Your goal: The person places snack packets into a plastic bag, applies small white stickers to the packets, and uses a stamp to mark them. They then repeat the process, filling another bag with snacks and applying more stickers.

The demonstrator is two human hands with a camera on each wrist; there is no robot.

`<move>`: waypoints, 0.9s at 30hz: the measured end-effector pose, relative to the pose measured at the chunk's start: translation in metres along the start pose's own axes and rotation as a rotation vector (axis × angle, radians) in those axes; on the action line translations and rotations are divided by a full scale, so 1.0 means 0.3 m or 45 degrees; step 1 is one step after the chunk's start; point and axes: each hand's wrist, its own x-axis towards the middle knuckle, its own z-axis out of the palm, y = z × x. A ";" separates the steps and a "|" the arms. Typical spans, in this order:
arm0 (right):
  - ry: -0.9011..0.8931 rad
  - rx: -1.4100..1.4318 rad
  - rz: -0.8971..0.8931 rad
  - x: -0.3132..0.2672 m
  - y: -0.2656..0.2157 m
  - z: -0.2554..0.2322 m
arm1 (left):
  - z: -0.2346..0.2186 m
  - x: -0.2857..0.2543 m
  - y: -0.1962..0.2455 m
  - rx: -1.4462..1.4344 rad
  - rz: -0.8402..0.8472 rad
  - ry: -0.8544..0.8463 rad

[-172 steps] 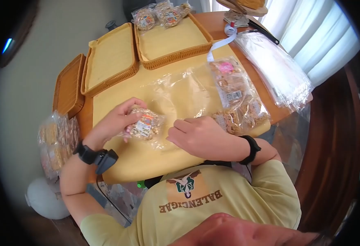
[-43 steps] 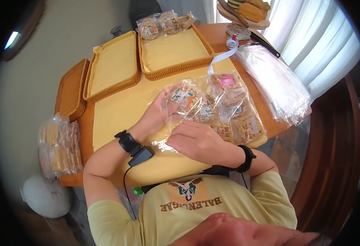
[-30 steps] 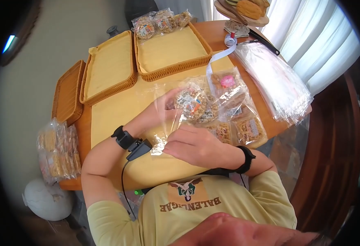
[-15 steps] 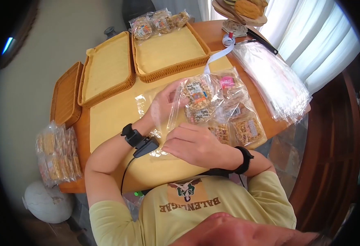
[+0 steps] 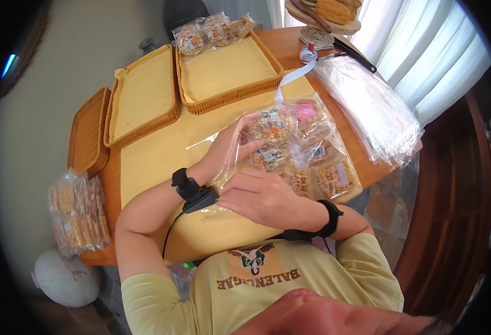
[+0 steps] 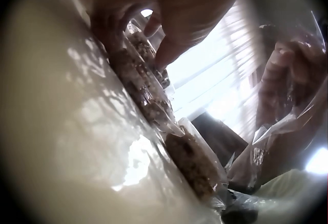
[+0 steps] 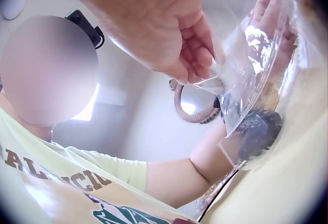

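Observation:
My left hand (image 5: 231,148) reaches inside a large clear plastic bag (image 5: 343,159) lying on the yellow mat. Its fingers and thumb hold the left edge of a wrapped round cereal cake (image 5: 274,124). The thumb lies along that cake's lower side, over a second wrapped cake (image 5: 268,157). In the left wrist view the thumb (image 6: 166,52) bears on the packets. My right hand (image 5: 254,198) pinches the bag's near edge; the right wrist view shows its fingertips (image 7: 205,57) on the film. Square wrapped cakes (image 5: 336,176) and a pink-labelled packet (image 5: 307,114) fill the bag's right side.
Wicker trays (image 5: 223,103) line the far side, one bearing wrapped cakes (image 5: 189,42). Wrapped snack packs (image 5: 77,209) stand at the left edge. A tape measure (image 5: 298,73) and a stack of clear bags (image 5: 368,114) lie at the right.
Over several seconds, my left hand carried the round cake from the left into the bag. In the last second it moved farther up and now lies flat above the second cake. My right hand kept the bag's edge.

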 end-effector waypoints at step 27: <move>-0.463 -0.565 0.573 -0.033 0.162 -0.326 | -0.051 -0.074 0.027 0.131 -0.207 -0.122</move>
